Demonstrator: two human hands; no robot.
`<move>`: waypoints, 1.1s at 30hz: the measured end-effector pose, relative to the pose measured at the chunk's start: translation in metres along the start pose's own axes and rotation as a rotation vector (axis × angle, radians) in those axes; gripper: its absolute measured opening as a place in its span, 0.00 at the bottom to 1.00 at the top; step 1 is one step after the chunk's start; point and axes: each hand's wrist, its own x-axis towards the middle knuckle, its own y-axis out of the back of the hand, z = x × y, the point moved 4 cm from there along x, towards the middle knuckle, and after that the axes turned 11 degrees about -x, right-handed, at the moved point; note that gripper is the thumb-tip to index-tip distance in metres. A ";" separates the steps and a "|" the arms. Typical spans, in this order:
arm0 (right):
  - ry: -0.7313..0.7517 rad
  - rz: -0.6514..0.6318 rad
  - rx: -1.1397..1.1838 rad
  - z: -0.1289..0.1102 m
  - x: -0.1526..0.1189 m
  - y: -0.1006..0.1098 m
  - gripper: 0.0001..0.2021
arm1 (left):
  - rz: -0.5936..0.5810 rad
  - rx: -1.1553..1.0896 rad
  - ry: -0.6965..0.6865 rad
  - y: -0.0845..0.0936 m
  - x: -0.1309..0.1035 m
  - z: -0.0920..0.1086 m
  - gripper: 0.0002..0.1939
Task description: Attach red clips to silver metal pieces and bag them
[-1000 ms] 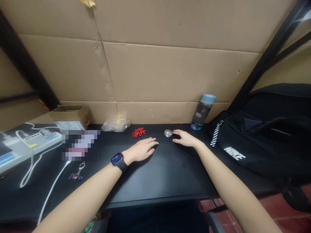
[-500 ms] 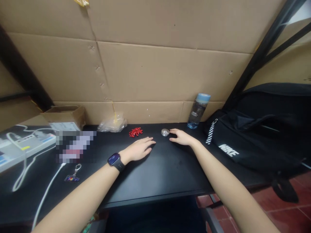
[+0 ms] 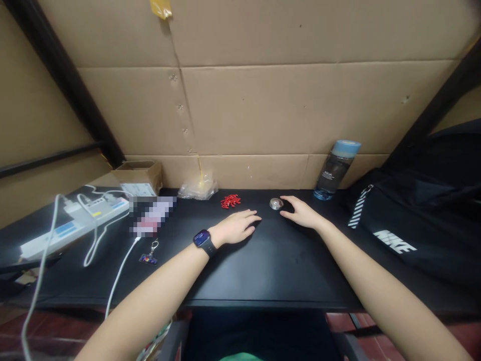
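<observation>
My left hand [image 3: 238,226], with a dark smartwatch [image 3: 203,239] on its wrist, lies palm down on the black table with its fingers stretched out and holds nothing. Just beyond it is a small heap of red pieces [image 3: 230,201], too small to name. My right hand [image 3: 301,212] is beside a small round, clear and silvery container [image 3: 276,203]. Its thumb and forefinger are apart at the container's right side; whether they touch it I cannot tell.
A bottle with a blue cap [image 3: 335,170] stands at the back, left of a black bag [image 3: 413,215]. Leftward are a crumpled plastic bag [image 3: 198,187], a cardboard box [image 3: 140,174], a power strip [image 3: 80,223] with white cables, a blurred-out object and a keychain [image 3: 149,258].
The camera has turned left, so everything appears further right. My right thumb and forefinger look slightly wider apart. Neither the container nor the red heap has visibly moved on the table.
</observation>
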 end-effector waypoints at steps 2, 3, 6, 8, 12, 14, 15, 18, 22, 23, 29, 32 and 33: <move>0.058 0.019 0.025 -0.011 0.001 0.000 0.26 | -0.005 -0.005 0.006 0.000 0.000 0.000 0.24; 0.080 0.017 0.028 -0.016 0.002 -0.001 0.24 | -0.002 -0.006 0.009 0.000 0.001 0.000 0.24; 0.085 0.033 -0.008 -0.025 0.005 -0.003 0.19 | 0.024 -0.002 0.007 0.000 0.001 0.000 0.24; 0.079 0.069 -0.035 -0.025 0.007 -0.005 0.17 | 0.033 0.008 -0.007 -0.002 0.002 0.000 0.23; 0.082 0.061 -0.084 -0.018 0.010 -0.011 0.19 | 0.032 0.021 -0.019 -0.004 0.002 -0.002 0.24; 0.083 0.048 -0.108 -0.016 0.010 -0.011 0.19 | 0.035 0.030 -0.015 -0.005 0.002 -0.003 0.24; 0.084 0.047 -0.112 -0.015 0.010 -0.010 0.18 | 0.039 0.033 -0.015 -0.005 0.002 -0.004 0.24; 0.085 0.069 -0.094 -0.014 0.010 -0.006 0.17 | 0.045 0.029 -0.017 -0.005 0.001 -0.004 0.23; 0.098 0.094 -0.034 -0.014 0.010 -0.005 0.16 | 0.035 0.007 -0.025 -0.005 0.002 -0.003 0.23; 0.101 0.098 -0.023 -0.014 0.010 -0.005 0.16 | 0.032 0.003 -0.023 -0.004 0.002 -0.003 0.23; 0.036 0.136 0.052 -0.016 0.009 -0.004 0.20 | 0.000 0.010 0.008 -0.002 0.001 -0.001 0.24; -0.029 0.156 0.112 -0.013 0.008 -0.005 0.25 | -0.008 0.022 0.007 -0.002 0.000 -0.002 0.24; -0.045 0.156 0.127 -0.012 0.007 -0.005 0.26 | -0.006 0.022 0.005 -0.003 0.000 -0.002 0.24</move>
